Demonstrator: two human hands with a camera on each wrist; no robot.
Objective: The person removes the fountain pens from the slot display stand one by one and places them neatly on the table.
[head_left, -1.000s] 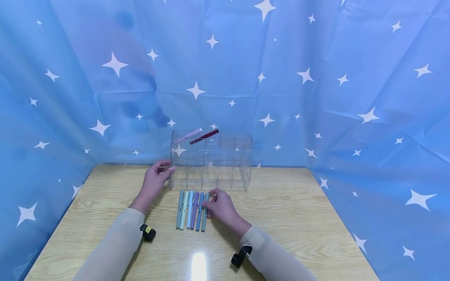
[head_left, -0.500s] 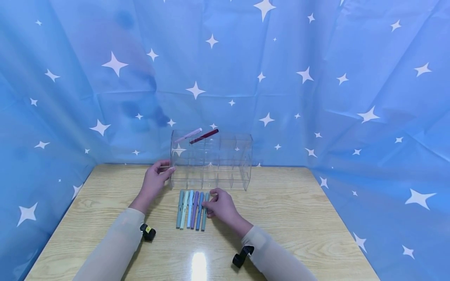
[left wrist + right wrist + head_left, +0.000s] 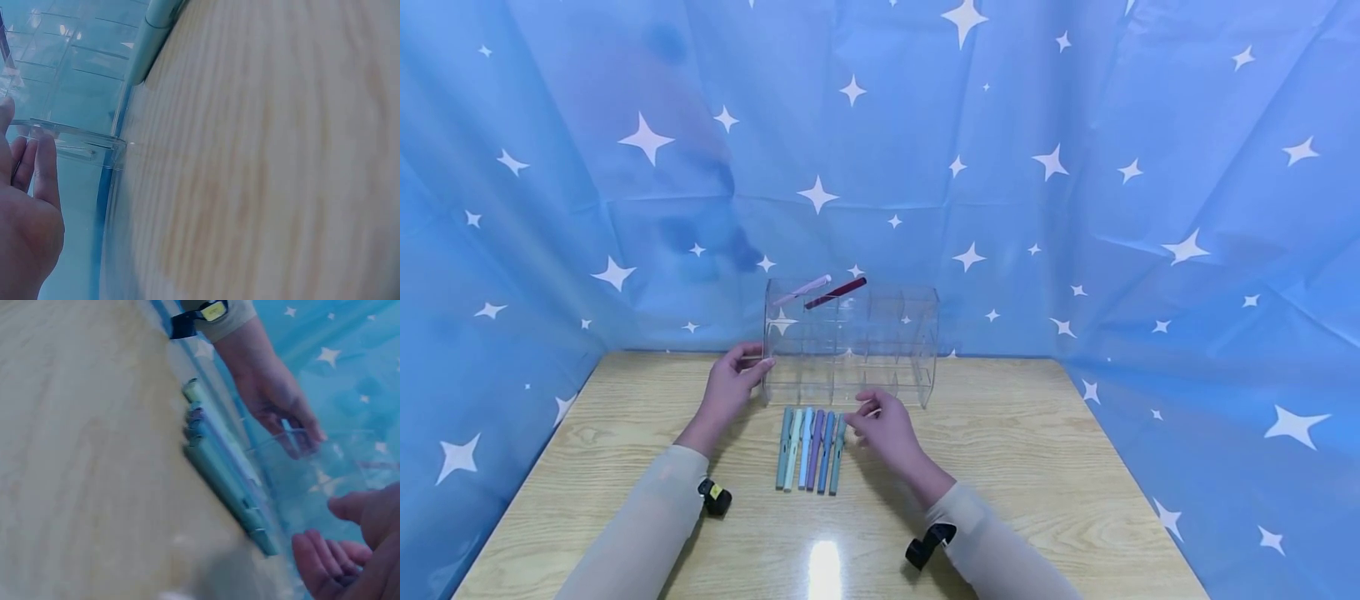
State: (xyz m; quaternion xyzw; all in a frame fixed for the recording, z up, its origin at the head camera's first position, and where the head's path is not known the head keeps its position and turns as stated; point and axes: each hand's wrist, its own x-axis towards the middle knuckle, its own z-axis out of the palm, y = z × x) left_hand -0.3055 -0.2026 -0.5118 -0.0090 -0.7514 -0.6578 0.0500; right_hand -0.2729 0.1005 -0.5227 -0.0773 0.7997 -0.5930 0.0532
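A clear acrylic pen organizer (image 3: 850, 358) stands towards the back of the table. My left hand (image 3: 732, 379) holds its left side wall, thumb at the front edge and fingers along the outer side. A lilac pen (image 3: 802, 288) and a dark red pen (image 3: 837, 292) lean in its top row. In front lie several capped pens side by side, from a grey-green pen (image 3: 784, 450) at the left to a teal pen (image 3: 837, 454) at the right. My right hand (image 3: 887, 429) hovers beside the teal pen's upper end, fingers loosely bent and holding nothing, as the right wrist view shows.
The wooden table (image 3: 1015, 467) reaches back to a blue star-patterned curtain (image 3: 1037, 208), which also hangs at both sides. Each wrist wears a small black camera (image 3: 715, 497). A bright light reflection lies on the table's near part.
My right hand has left the rightmost teal pen and moved slightly right and up, its fingers loosening. The pens stay in their row; my left hand has kept still on the organizer.
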